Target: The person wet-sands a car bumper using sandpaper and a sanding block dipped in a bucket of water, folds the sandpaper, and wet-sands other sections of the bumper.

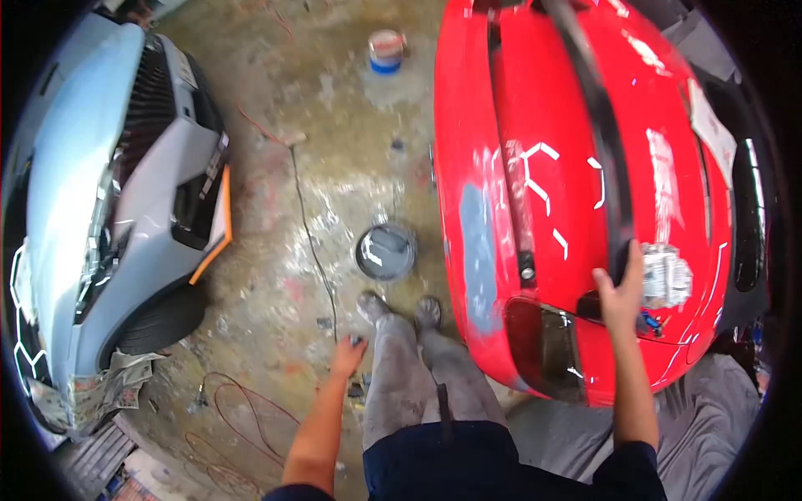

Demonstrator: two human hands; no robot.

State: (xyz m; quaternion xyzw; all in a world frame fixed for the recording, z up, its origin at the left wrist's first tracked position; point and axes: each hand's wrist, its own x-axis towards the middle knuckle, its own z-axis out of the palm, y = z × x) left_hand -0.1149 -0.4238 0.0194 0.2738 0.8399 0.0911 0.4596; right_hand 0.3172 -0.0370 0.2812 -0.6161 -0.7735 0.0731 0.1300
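My right hand (pixel 621 294) grips the near end of a long black trim strip (pixel 608 142), thumb on one side and fingers on the other. The strip lies lengthwise over the rear of a red car (pixel 560 209) and looks blurred by motion. Close to this hand are a crumpled silvery piece (pixel 667 275), a small blue item (pixel 650 322) and the dark tail light (pixel 547 351). A grey patch (pixel 479 259) marks the red bumper. Low at my left side, my left hand (pixel 347 356) is closed around a small dark object too unclear to name.
A dark bucket (pixel 386 252) stands just ahead of my feet. Farther off is a white and blue tub (pixel 386 52). A black cable (pixel 309 225) and a red hose (pixel 242 401) cross the floor. At left stands a grey-blue car (pixel 142 200); grey sheeting (pixel 576 447) lies at right.
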